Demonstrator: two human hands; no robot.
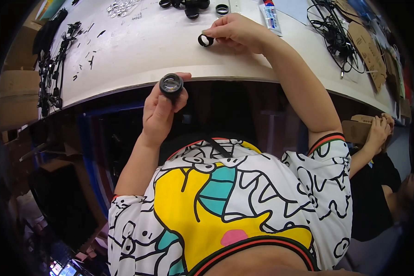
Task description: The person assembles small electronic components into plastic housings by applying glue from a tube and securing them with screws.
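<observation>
Lens barrel (pixel 171 84), short, black, with round glass facing up, sits clenched in the left hand (pixel 158 112) just off the table's (pixel 138 50) near edge; right hand (pixel 234 31) fingers pinch a black ring (pixel 205 40) on the table.

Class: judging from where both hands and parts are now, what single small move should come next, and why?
Probably lift the black ring off the table and bring it to the lens. The right hand pinches the ring, while the left hand holds the lens glass-up, clear of the table.

White table (pixel 161 50) bears black ring (pixel 205 40), tube (pixel 271 17) (cables (pixel 333 39), perhaps).
</observation>
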